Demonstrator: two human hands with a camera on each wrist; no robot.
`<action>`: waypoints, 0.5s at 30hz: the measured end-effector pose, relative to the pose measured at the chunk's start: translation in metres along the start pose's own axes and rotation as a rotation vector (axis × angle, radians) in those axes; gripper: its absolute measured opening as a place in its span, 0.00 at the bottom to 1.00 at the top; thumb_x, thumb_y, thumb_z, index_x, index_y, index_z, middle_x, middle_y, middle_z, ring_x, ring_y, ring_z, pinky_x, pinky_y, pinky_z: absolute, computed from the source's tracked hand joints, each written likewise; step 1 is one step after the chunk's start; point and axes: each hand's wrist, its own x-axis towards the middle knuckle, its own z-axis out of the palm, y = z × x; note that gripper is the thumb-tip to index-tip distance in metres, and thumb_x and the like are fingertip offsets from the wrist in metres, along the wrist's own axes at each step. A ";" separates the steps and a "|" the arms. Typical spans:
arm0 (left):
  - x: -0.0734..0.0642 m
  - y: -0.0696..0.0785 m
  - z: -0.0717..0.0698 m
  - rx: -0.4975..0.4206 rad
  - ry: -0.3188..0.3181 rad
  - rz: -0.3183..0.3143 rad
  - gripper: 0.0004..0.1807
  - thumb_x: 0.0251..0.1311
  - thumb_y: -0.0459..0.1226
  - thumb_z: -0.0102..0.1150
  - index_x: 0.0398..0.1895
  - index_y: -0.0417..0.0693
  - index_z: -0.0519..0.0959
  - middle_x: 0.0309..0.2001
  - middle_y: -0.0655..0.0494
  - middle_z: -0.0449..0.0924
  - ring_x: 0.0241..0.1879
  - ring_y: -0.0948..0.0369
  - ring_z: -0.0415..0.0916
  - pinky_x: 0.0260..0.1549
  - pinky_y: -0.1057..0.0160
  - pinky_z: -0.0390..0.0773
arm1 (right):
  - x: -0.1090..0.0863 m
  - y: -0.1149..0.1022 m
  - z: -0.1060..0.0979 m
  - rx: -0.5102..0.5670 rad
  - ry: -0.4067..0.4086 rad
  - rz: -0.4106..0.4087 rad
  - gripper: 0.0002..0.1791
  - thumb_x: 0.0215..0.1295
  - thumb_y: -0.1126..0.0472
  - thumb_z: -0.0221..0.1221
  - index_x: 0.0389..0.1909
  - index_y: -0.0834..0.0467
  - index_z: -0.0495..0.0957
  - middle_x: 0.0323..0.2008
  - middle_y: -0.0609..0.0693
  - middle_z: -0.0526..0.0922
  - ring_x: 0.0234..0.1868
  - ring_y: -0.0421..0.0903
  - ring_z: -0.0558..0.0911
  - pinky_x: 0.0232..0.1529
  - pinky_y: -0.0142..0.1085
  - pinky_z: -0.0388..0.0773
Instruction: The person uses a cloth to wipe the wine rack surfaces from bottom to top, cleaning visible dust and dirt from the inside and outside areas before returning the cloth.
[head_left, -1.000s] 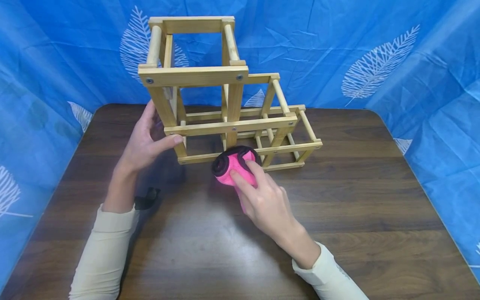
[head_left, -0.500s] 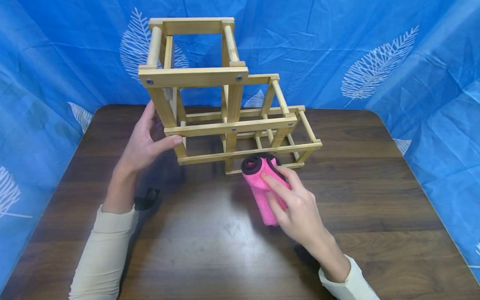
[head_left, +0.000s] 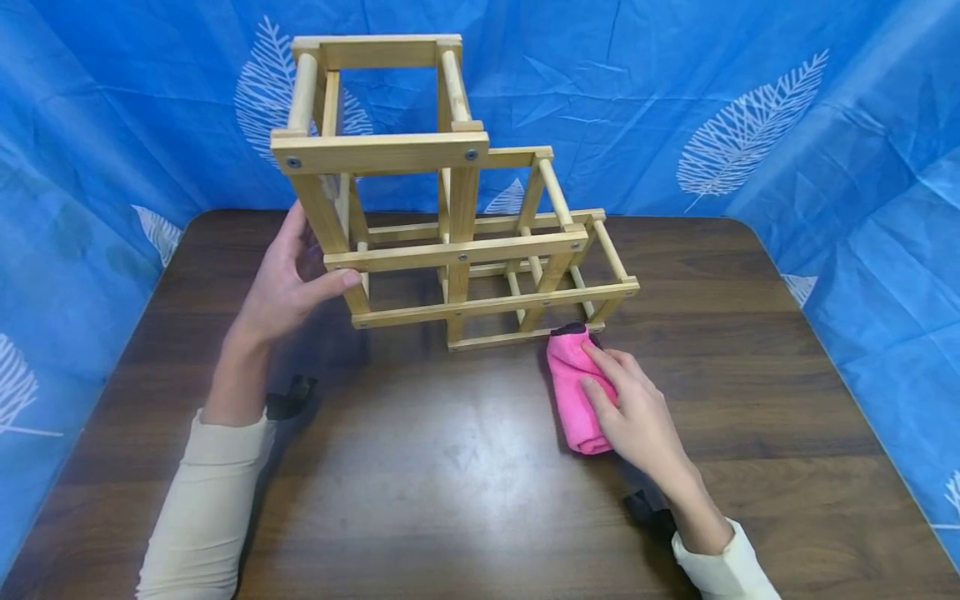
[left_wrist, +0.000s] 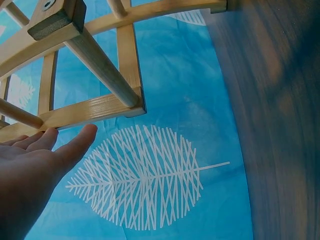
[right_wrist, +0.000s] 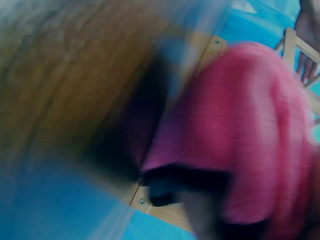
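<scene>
A stepped wooden rack (head_left: 462, 250) of slats and round dowels stands on the table, tall at its left and low at its right. My left hand (head_left: 272, 292) grips its left side, thumb on the front corner and the other fingers partly hidden behind the post. In the left wrist view, the fingertips and thumb (left_wrist: 77, 145) lie right at a slat. A bunched pink cloth (head_left: 573, 392) with black edging is in my right hand (head_left: 637, 408), pinched between thumb and fingers at the rack's lower right front. The right wrist view shows the pink cloth (right_wrist: 240, 130) blurred.
The dark wooden table (head_left: 480, 517) runs under everything. A blue curtain (head_left: 600, 92) with white leaf prints hangs behind the rack and along both sides. A black strap (head_left: 291, 398) shows beneath the left wrist, and another black piece (head_left: 645, 507) beneath the right.
My right hand has carried the cloth rightward along the rack's front, from the middle post to the lower right end. The left hand keeps its place on the rack.
</scene>
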 end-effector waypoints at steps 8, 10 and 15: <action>0.000 0.001 -0.001 0.114 0.013 -0.035 0.50 0.54 0.32 0.67 0.78 0.55 0.51 0.74 0.55 0.55 0.71 0.53 0.53 0.70 0.41 0.48 | -0.002 0.005 -0.003 -0.230 -0.105 0.047 0.29 0.72 0.58 0.56 0.69 0.66 0.66 0.56 0.68 0.75 0.50 0.66 0.79 0.43 0.63 0.77; -0.001 0.001 -0.002 0.139 0.008 -0.043 0.50 0.55 0.33 0.68 0.78 0.57 0.51 0.74 0.56 0.55 0.71 0.54 0.53 0.69 0.39 0.48 | -0.003 0.005 -0.006 -0.251 -0.117 0.059 0.30 0.72 0.56 0.56 0.69 0.66 0.66 0.56 0.68 0.76 0.50 0.66 0.80 0.42 0.63 0.77; -0.006 0.003 -0.007 0.144 -0.022 -0.048 0.52 0.55 0.39 0.70 0.79 0.59 0.49 0.76 0.58 0.51 0.73 0.54 0.50 0.68 0.37 0.48 | -0.001 0.008 -0.017 -0.226 -0.091 0.086 0.29 0.74 0.51 0.54 0.68 0.65 0.67 0.57 0.67 0.76 0.54 0.66 0.78 0.47 0.64 0.75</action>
